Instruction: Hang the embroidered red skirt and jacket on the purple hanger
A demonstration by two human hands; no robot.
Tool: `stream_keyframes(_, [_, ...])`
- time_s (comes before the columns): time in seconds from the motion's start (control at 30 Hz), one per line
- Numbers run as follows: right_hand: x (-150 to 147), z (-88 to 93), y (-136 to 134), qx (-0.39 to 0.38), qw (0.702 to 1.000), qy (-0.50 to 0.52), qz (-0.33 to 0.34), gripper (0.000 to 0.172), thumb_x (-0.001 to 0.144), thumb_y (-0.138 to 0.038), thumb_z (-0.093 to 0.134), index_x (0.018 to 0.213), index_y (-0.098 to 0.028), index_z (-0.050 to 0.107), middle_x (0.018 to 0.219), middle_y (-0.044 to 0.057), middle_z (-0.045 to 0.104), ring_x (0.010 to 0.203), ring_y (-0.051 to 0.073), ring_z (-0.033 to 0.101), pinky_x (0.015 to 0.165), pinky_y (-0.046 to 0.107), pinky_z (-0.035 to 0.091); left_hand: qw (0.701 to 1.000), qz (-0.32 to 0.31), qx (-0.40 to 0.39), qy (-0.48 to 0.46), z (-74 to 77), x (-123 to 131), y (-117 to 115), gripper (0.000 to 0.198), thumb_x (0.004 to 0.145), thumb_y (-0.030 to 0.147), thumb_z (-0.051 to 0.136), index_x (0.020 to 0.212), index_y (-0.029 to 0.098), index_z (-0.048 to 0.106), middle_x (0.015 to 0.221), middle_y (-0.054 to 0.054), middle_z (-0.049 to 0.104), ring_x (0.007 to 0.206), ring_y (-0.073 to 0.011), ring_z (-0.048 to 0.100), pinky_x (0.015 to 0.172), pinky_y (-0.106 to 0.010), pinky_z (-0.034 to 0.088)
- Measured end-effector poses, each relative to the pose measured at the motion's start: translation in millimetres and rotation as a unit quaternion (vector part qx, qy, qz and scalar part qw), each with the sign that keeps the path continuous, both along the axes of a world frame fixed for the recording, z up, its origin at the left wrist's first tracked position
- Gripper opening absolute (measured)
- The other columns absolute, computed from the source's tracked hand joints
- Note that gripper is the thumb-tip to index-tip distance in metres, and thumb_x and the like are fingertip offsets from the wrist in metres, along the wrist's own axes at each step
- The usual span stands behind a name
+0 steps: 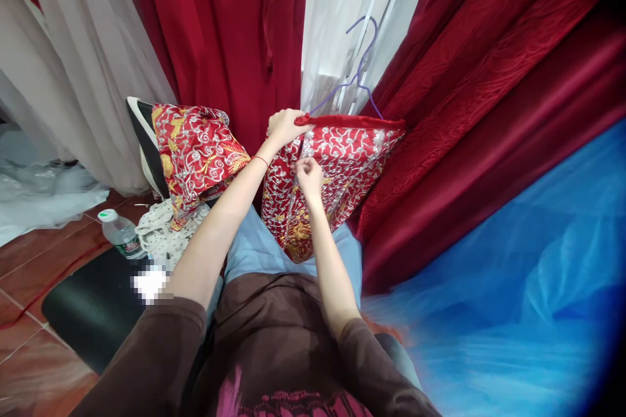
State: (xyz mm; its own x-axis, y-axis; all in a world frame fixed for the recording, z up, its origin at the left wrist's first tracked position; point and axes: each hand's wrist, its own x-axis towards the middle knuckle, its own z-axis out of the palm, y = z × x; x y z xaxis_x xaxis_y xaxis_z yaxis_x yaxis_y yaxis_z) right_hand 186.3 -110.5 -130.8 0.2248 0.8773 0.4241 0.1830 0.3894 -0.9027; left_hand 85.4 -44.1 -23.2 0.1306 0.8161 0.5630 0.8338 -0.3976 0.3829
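Observation:
A red garment (342, 163) with gold and silver embroidery hangs on a purple wire hanger (359, 65) over my lap. My left hand (285, 125) grips the garment's red collar edge at the top left. My right hand (308, 179) is closed in a pinch on the garment's front, at a spot near its centre opening. What the fingers pinch is too small to make out. A second embroidered red garment (195, 153) lies draped over a chair to the left.
Red velvet gowns (489, 111) hang at right and behind, white gowns (78, 58) at left. Blue tulle (528, 273) fills the lower right. A water bottle (120, 233), a white patterned cloth (161, 234) and a black seat pad (92, 303) sit at the left.

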Motion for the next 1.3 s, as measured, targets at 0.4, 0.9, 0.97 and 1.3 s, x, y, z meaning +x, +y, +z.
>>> stream_keyframes(0.4, [0.6, 2.3, 8.7, 0.007, 0.999, 0.038, 0.027, 0.016, 0.086, -0.014, 0.049, 0.076, -0.025, 0.047, 0.083, -0.001, 0.070, 0.086, 0.016, 0.066, 0.092, 0.028, 0.047, 1.000, 0.004, 0.004, 0.009, 0.7, -0.5, -1.8, 0.033, 0.084, 0.056, 0.062, 0.090, 0.026, 0.073, 0.091, -0.006, 0.074, 0.097, -0.0287, 0.065, 0.076, -0.032, 0.040])
stream_keyframes(0.9, [19.5, 6.5, 7.8, -0.076, 0.992, 0.045, 0.087, 0.014, 0.085, -0.020, 0.060, 0.071, -0.019, 0.063, 0.067, 0.000, 0.072, 0.070, 0.014, 0.068, 0.077, 0.027, 0.054, 1.000, 0.000, 0.003, -0.011, -2.9, 3.2, -3.7, 0.031, 0.083, 0.054, 0.063, 0.090, 0.026, 0.073, 0.092, -0.007, 0.073, 0.100, -0.0300, 0.065, 0.078, -0.032, 0.040])
stream_keyframes(0.97, [17.8, 14.9, 10.3, -0.111, 0.989, 0.030, 0.094, 0.023, 0.085, -0.020, 0.060, 0.062, -0.019, 0.062, 0.060, 0.001, 0.069, 0.060, 0.013, 0.066, 0.071, 0.027, 0.053, 1.000, 0.000, 0.006, -0.010, -2.4, 2.9, -4.7, 0.030, 0.084, 0.054, 0.063, 0.089, 0.026, 0.073, 0.091, -0.007, 0.073, 0.098, -0.0296, 0.065, 0.077, -0.032, 0.040])
stream_keyframes(1.3, [8.8, 23.1, 22.2, -0.145, 0.965, 0.195, 0.097, 0.021, 0.087, -0.017, 0.056, 0.067, -0.017, 0.064, 0.073, 0.003, 0.076, 0.065, 0.011, 0.069, 0.064, 0.021, 0.050, 1.000, 0.002, 0.019, 0.001, -2.5, 3.0, -4.4, 0.031, 0.085, 0.054, 0.062, 0.091, 0.026, 0.075, 0.091, -0.007, 0.075, 0.095, -0.0293, 0.067, 0.076, -0.033, 0.041])
